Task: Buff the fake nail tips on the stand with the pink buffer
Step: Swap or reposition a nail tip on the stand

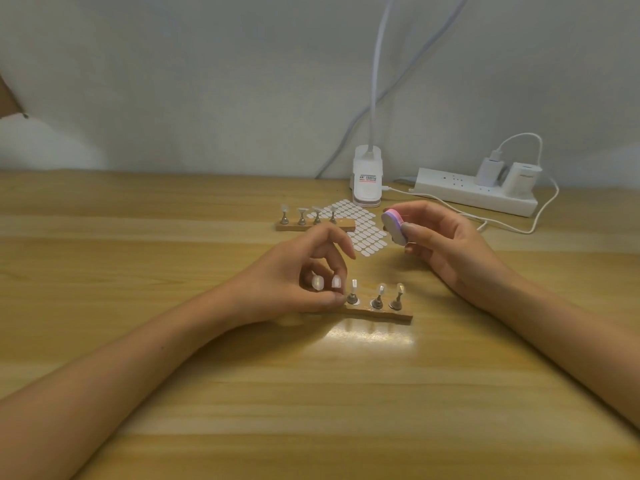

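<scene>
Left hand [298, 275] down on the near wooden stand [377, 311], thumb and fingertips pinched together at the base of a metal peg [352, 298] near the stand's middle; left end of the stand hidden under the hand. Two nail tips [318, 283] showing between the curled fingers, apparently on pegs behind the hand, though hard to tell from this angle. Three more tips in plain sight on the uncovered part of the stand, each upright on its own peg, the rightmost [400, 289] close to the stand's right end. Glare on the wooden table [311, 393] just in front of the stand.

Right hand [446, 244] raised off the table, up and to the right of the stand, fingers and thumb closed on the pink buffer [394, 226]. Buffer held clear of every tip, oval pale face turned toward the left hand, pink layer along its upper edge.

Farther back, second stand [315, 224] with four tips, lying flat and untouched. Sheet of white adhesive tabs [360, 226] just beside it, partly behind the left hand's index finger. White clip lamp base [367, 181] at the wall, white power strip [474, 195] to its right with a charger [488, 169] plugged in and a cable looping across the table.
</scene>
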